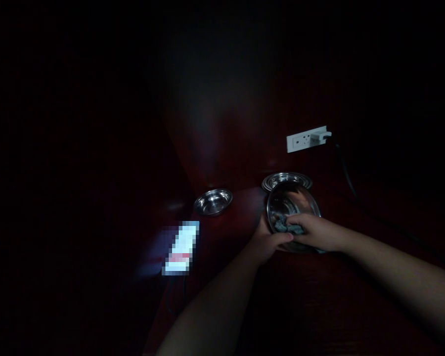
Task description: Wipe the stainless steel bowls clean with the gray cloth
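Note:
A shiny metal bowl [307, 200] is tilted toward me, held up in front of the stack of metal bowls. My left hand [265, 242] grips its lower left rim, the thumb lying over the edge and the other fingers hidden behind. Inside the bowl, my right hand [309, 230] is closed on a grey-green cloth [284, 225] pressed against the inner wall. The dim light hides the fine detail of the cloth and of the right fingertips.
Another metal bowl [213, 202] stands to the left on the dark red surface. Stacked metal bowls [287, 179] sit behind my hands. A bright, pixelated screen [181, 249] is at lower left. A wall socket [300, 141] holds a plug with a dark cable [344, 168].

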The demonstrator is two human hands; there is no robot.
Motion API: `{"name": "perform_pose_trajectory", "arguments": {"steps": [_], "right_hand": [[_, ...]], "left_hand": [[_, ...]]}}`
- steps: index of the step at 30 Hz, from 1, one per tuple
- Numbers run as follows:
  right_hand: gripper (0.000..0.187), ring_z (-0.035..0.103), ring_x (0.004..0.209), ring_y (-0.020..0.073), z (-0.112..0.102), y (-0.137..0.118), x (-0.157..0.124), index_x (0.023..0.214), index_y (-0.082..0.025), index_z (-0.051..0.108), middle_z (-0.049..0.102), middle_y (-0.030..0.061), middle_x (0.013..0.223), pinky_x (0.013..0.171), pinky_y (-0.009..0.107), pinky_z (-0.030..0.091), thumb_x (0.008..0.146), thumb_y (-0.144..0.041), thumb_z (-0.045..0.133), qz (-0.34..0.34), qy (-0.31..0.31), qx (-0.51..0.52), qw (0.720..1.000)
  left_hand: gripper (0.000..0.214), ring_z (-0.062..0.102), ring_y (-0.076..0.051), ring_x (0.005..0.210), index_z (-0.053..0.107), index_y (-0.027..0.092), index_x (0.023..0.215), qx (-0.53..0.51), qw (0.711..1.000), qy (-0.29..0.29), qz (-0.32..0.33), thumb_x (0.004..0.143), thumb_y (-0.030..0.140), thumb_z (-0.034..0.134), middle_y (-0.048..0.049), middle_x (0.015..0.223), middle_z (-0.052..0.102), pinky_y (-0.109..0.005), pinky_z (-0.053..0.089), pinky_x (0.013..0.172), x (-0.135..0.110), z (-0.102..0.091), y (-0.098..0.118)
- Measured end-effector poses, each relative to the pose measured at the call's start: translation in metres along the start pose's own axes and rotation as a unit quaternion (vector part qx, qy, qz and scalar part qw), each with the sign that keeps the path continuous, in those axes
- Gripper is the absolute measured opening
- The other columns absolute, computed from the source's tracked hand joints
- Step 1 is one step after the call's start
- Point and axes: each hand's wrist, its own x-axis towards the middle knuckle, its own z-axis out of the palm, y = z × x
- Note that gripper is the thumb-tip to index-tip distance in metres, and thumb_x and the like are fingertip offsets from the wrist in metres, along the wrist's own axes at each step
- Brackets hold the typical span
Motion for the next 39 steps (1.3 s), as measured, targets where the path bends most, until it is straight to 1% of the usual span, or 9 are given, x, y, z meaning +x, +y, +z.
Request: {"name": "perform_pose_trajectory", "arguments": {"steps": [2,5,8,12,20,24,27,32,39], "right_hand": [[0.007,0.060,0.086,0.0229,-0.0027,0.0006,0.0008,0.076,-0.020,0.061,0.066,0.0057,0.085,0.080,0.036,0.045,0.074,-0.027,0.058,0.003,0.014,-0.031,0.999],[0.004,0.060,0.082,0.0215,-0.0070,0.0031,0.0019,0.072,-0.020,0.059,0.065,0.0057,0.083,0.076,0.034,0.045,0.073,-0.024,0.058,0.004,0.007,-0.066,0.998],[0.004,0.059,0.085,0.0227,-0.0090,0.0069,0.0023,0.073,-0.020,0.061,0.065,0.0079,0.088,0.078,0.034,0.044,0.072,-0.019,0.057,0.011,0.030,-0.131,0.991],[0.008,0.059,0.088,0.0254,-0.0087,0.0098,0.0023,0.078,-0.019,0.063,0.065,0.0092,0.090,0.078,0.036,0.044,0.073,-0.024,0.059,0.022,0.028,-0.186,0.982],[0.008,0.061,0.080,0.0224,-0.0057,0.0049,0.0005,0.077,-0.020,0.061,0.067,0.0062,0.083,0.072,0.034,0.046,0.073,-0.026,0.058,0.032,-0.007,-0.106,0.994],[0.011,0.062,0.079,0.0217,-0.0035,0.0031,-0.0012,0.081,-0.019,0.062,0.068,0.0057,0.084,0.072,0.034,0.047,0.073,-0.024,0.056,0.044,-0.006,-0.085,0.995],[0.013,0.063,0.078,0.0214,-0.0025,0.0029,-0.0020,0.082,-0.019,0.063,0.069,0.0056,0.084,0.072,0.034,0.048,0.073,-0.024,0.057,0.037,-0.005,-0.064,0.997],[0.018,0.064,0.082,0.0223,-0.0023,0.0031,-0.0026,0.086,-0.018,0.065,0.069,0.0063,0.088,0.073,0.033,0.048,0.072,-0.025,0.057,0.033,-0.007,-0.054,0.998],[0.017,0.063,0.085,0.0229,-0.0031,0.0019,-0.0038,0.087,-0.017,0.064,0.068,0.0079,0.091,0.078,0.035,0.047,0.073,-0.021,0.056,0.020,-0.010,-0.063,0.998]], "left_hand": [[0.080,0.062,-0.023,0.088,0.039,0.027,0.125,0.006,1.000,0.007,-0.003,0.052,0.015,0.071,-0.0076,0.115,0.058,-0.038,0.052,0.067,0.0003,-0.0004,0.0002],[0.074,0.063,-0.021,0.082,0.043,0.024,0.121,0.006,1.000,0.018,-0.003,0.052,0.016,0.068,-0.0068,0.108,0.060,-0.037,0.052,0.066,0.0008,0.0002,0.0003],[0.074,0.064,-0.021,0.081,0.044,0.024,0.121,-0.003,1.000,0.029,-0.007,0.052,0.016,0.069,-0.0058,0.103,0.062,-0.036,0.052,0.067,0.0014,0.0012,0.0006],[0.072,0.064,-0.021,0.078,0.044,0.023,0.121,-0.006,1.000,0.022,-0.005,0.053,0.018,0.067,-0.0052,0.101,0.063,-0.036,0.052,0.065,0.0040,0.0002,-0.0011],[0.067,0.061,-0.022,0.087,0.047,0.025,0.119,0.001,1.000,0.026,0.005,0.056,0.020,0.068,-0.0058,0.106,0.060,-0.037,0.053,0.068,0.0067,-0.0029,-0.0047],[0.068,0.061,-0.023,0.090,0.046,0.026,0.121,-0.001,1.000,0.021,0.010,0.057,0.021,0.069,-0.0066,0.111,0.059,-0.035,0.053,0.067,0.0064,-0.0026,-0.0056],[0.070,0.061,-0.023,0.091,0.044,0.026,0.122,-0.007,1.000,0.021,0.009,0.057,0.021,0.070,-0.0072,0.113,0.059,-0.037,0.053,0.069,0.0074,-0.0041,-0.0079],[0.068,0.061,-0.024,0.093,0.046,0.025,0.120,-0.007,0.999,0.033,0.001,0.057,0.022,0.070,-0.0075,0.113,0.059,-0.041,0.053,0.073,0.0077,-0.0049,-0.0075],[0.068,0.061,-0.024,0.094,0.046,0.024,0.121,-0.009,1.000,0.023,0.005,0.057,0.020,0.070,-0.0077,0.112,0.060,-0.037,0.053,0.072,0.0073,-0.0038,-0.0051]]}}
